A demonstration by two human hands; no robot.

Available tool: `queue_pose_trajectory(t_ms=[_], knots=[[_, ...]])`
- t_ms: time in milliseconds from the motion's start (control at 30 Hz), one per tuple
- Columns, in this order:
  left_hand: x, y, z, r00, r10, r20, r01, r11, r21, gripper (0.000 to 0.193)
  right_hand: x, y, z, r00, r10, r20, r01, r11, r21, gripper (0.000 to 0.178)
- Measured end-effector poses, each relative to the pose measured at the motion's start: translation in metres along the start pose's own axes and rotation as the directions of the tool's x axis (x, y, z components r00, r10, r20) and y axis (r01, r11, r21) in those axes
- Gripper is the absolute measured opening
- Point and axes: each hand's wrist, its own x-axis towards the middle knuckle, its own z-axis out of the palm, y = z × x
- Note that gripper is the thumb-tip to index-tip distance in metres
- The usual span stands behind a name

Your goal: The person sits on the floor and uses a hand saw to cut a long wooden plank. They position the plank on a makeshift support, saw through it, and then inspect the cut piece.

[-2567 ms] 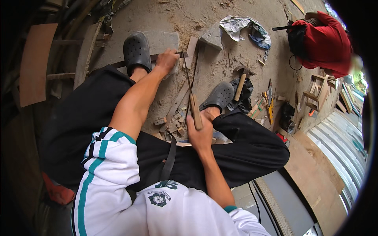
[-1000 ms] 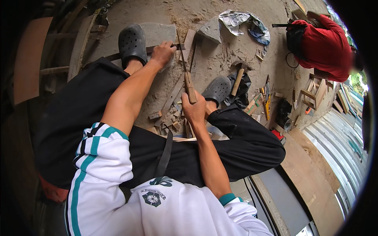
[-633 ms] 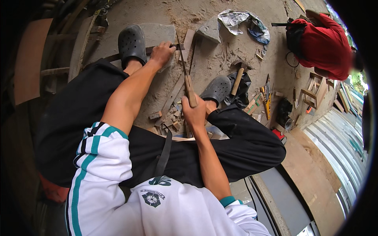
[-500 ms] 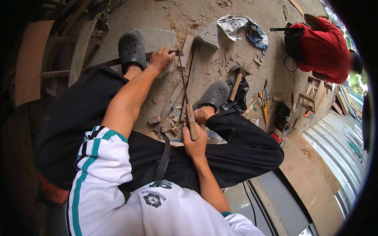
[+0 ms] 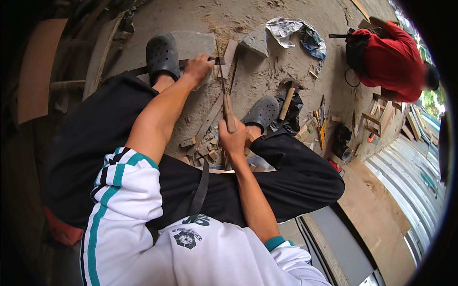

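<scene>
My right hand [image 5: 233, 136] is closed around the wooden handle of a handsaw [image 5: 227, 107]. Its narrow blade points away from me and crosses the end of a thin dark wooden strip [image 5: 217, 61]. Just left of that crossing, my left hand [image 5: 198, 69] grips the strip with its fingers wrapped over it. The strip runs left, passing by my left clog [image 5: 162, 55], and lies over a pale flat slab [image 5: 195, 40]. Where the blade meets the strip is too small to make out well.
Small wood offcuts [image 5: 204, 148] lie between my legs. A hammer [image 5: 286, 104] rests beside my right clog [image 5: 262, 114], near a yellow tool [image 5: 323, 133]. Crumpled sheeting [image 5: 286, 32] lies beyond a grey stone block [image 5: 256, 42]. A person in red [image 5: 389, 62] bends at the right.
My right hand and the saw have pushed forward, away from me, so the blade reaches farther past the strip. My left hand stays on the strip, with a slight shift in view.
</scene>
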Motion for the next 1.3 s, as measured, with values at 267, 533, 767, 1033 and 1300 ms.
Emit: queue_pose_trajectory(t_ms=[267,533,767,1033,1300], knots=[[-0.007,0.000,0.001,1.000,-0.020,0.015,0.020,1.000,-0.009,0.022,-0.036,0.009,-0.013,0.994,-0.109,0.000,0.109,0.993,-0.035,0.016],[0.003,-0.005,-0.005,1.000,-0.007,0.004,0.007,1.000,0.004,0.022,-0.048,-0.004,-0.018,0.985,-0.165,-0.048,0.164,0.986,-0.007,0.012],[-0.011,-0.002,-0.001,0.999,0.011,0.032,-0.012,1.000,0.008,0.025,-0.013,0.002,-0.012,0.998,-0.068,0.006,0.068,0.997,-0.036,0.016],[0.000,0.004,-0.005,0.998,-0.007,0.066,0.006,1.000,0.021,0.023,0.005,0.025,-0.004,0.998,-0.068,0.014,0.068,0.997,-0.046,0.016],[-0.010,0.002,0.007,1.000,0.008,-0.002,-0.008,1.000,0.020,0.024,-0.030,0.012,-0.014,0.995,-0.101,0.017,0.102,0.992,-0.080,0.011]])
